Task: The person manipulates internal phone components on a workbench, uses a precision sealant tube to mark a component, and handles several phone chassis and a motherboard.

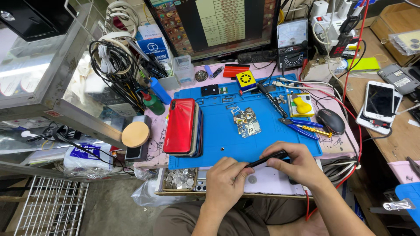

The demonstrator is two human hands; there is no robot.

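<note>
Both my hands meet at the near edge of a blue work mat. My right hand grips a slim black pen-shaped tool by its upper end. My left hand closes around the tool's lower tip; whatever is at the tip is hidden by the fingers. A small circuit board with loose metal shields lies in the middle of the mat, apart from both hands. A stack of phones topped by a red one rests on the mat's left side.
Blue-handled pliers and a black mouse lie right of the mat. A monitor and a meter stand behind. Two white phones sit far right. A tray of coins and a wooden disc are at the left.
</note>
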